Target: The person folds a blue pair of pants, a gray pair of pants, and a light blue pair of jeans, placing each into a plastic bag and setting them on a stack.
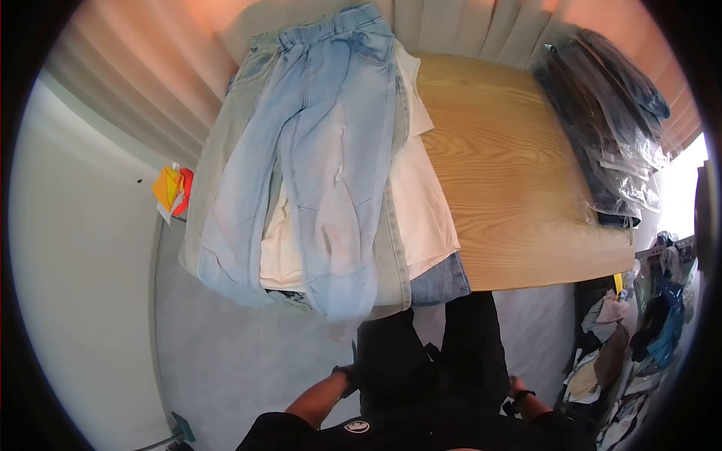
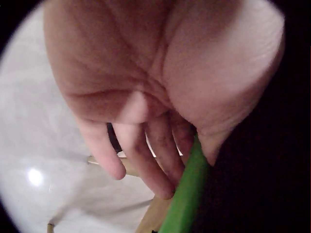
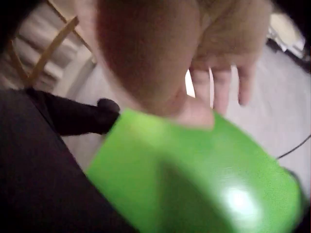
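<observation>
Low at the person's sides, both hands are partly hidden by the black clothing in the head view. The left hand [image 2: 131, 82] pinches the edge of a smooth green panel [image 2: 187, 189] between its thumb and curled fingers. At the other side, the right hand [image 3: 228, 48] has its thumb lying over the face of a glossy green panel [image 3: 194, 170], with fingers behind its upper edge. Whether both hands hold one object cannot be told. Ahead, light-blue jeans [image 1: 323, 128] lie flat on top of a cream garment [image 1: 425, 203] and other denim.
A wooden table [image 1: 511, 173] bears the clothes, whose legs hang over its front edge. Plastic-wrapped garments [image 1: 602, 128] are stacked at its right end. Hanging clothes [image 1: 662, 316] stand at the far right. A pale curtain [image 1: 481, 30] runs behind, a white wall [image 1: 83, 248] left.
</observation>
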